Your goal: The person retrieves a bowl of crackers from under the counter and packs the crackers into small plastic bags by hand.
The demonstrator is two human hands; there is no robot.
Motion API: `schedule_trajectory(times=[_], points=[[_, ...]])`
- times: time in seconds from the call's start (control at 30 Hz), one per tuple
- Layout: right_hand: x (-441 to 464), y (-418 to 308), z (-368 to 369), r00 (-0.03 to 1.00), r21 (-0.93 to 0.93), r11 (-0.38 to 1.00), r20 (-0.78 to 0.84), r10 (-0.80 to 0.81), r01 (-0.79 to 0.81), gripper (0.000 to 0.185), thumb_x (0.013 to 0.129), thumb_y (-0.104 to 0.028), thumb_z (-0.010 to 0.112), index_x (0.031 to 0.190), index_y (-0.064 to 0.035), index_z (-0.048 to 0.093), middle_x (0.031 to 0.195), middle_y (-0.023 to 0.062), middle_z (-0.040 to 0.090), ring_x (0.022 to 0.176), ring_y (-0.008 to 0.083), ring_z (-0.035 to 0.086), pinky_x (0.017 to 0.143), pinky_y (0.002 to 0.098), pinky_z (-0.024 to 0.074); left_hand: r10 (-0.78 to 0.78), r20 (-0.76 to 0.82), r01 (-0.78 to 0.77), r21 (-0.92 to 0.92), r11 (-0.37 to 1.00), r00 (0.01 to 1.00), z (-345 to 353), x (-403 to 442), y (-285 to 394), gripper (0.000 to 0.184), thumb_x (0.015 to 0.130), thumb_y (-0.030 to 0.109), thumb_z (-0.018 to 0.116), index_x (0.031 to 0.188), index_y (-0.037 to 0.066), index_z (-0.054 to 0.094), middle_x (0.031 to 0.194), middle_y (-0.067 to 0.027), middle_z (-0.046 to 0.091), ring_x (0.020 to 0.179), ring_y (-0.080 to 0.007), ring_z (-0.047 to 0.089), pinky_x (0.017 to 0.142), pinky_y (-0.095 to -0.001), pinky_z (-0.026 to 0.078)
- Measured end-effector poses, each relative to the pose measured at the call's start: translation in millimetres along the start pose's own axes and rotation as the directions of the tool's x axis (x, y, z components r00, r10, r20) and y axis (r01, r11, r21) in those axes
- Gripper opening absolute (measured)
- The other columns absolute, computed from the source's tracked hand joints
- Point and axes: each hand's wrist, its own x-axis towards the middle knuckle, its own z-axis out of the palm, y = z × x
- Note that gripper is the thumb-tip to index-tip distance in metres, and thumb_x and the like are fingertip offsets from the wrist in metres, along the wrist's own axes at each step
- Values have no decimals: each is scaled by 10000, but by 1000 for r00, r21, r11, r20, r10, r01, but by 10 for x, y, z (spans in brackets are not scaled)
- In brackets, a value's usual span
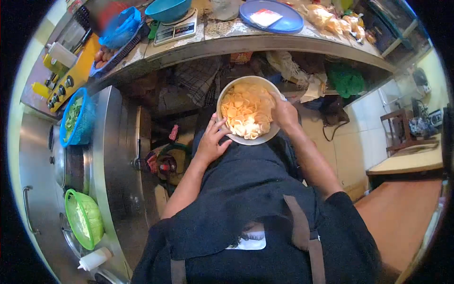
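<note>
Between both hands (213, 143), bowl (242, 140) of slices (246, 105), packet (266, 18) markings unreadable

Pot (242, 140) reads silver-grey; slices (243, 100) in it pale orange, cream at the person's side. Beyond pot: blue plate (292, 22), red-and-white packet (265, 18), dark cloth (197, 79) with pale check. Left of pot: blue basket (81, 135), lime-green basket (94, 217). Right of pot: brown chair (391, 124). Person's apron (243, 177), nearside of pot: black, brown straps (300, 222).
</note>
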Motion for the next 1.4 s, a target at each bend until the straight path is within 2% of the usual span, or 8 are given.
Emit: schedule_trajectory(times=[0.2, 0.33, 0.5, 0.63, 0.73, 1.13, 1.27, 1.4], points=[[-232, 39, -152, 990, 584, 806, 138, 25, -102, 586, 829, -106, 643, 1372, -97, 423, 781, 96, 653, 688, 135, 616, 632, 287, 498, -277, 47, 275, -365, 889, 960, -235, -161, 231, 291, 752, 152, 746, 1011, 50, 665, 1155, -145, 626, 1204, -299, 521, 1028, -384, 391], [-696, -204, -226, 961, 846, 513, 241, -131, -142, 529, 846, -24, 593, 1352, -79, 452, 770, 44, 640, 670, 96, 572, 608, 256, 473, -51, -24, 42, -293, 955, 998, -346, 98, 716, 527, 731, 203, 772, 1201, 68, 575, 1297, -146, 533, 1243, -297, 483, 1044, -388, 370], [-1075, -673, -668, 869, 783, 619, 257, -423, 70, 486, 827, -75, 621, 1300, -88, 509, 758, 38, 600, 677, 98, 548, 644, 281, 472, 189, 145, -143, -278, 950, 971, -120, 265, 706, 482, 698, 102, 722, 1163, 71, 598, 1220, -125, 596, 1224, -316, 501, 1056, -413, 359], [-1185, -659, -915, 789, 745, 667, 394, -471, 26, 496, 812, -69, 633, 1294, -110, 522, 709, 42, 576, 633, 110, 528, 630, 277, 466, 114, 103, -64, -398, 915, 988, -89, 106, 598, 338, 695, -33, 607, 1025, 24, 653, 1049, -111, 670, 1042, -282, 628, 921, -373, 476], [-1241, -548, -984, 797, 730, 679, 366, -481, 75, 490, 801, -63, 646, 1277, -117, 543, 680, 56, 596, 605, 110, 547, 608, 278, 471, -161, 212, 257, -580, 773, 964, -282, -105, 668, 338, 696, -69, 585, 1018, 9, 649, 1023, -120, 668, 1011, -222, 633, 893, -327, 480], [-645, -105, -986, 727, 737, 674, 492, -479, -55, 428, 783, -38, 687, 1204, -77, 616, 759, -8, 610, 715, 65, 555, 682, 244, 481, -389, 228, 409, -772, 487, 892, -760, -549, 764, 357, 821, -13, 687, 1156, 37, 574, 968, -37, 651, 864, -88, 595, 780, -231, 476], [-12, -277, -336, 869, 463, 885, 417, -266, 49, 365, 838, -170, 649, 1190, -77, 620, 893, 127, 690, 834, 202, 658, 756, 327, 513, -460, 316, 529, -708, 468, 830, -851, -602, 736, 225, 844, 26, 677, 1063, 40, 631, 882, -19, 650, 737, -74, 591, 675, -222, 485], [604, -581, 613, 910, 333, 914, 259, -324, 231, 298, 818, -155, 633, 1096, -49, 657, 1010, 163, 678, 922, 302, 661, 803, 385, 519, -414, 271, 484, -644, 592, 869, -817, -671, 666, 144, 916, 140, 605, 961, 31, 688, 835, -24, 634, 718, -87, 571, 679, -241, 468]])
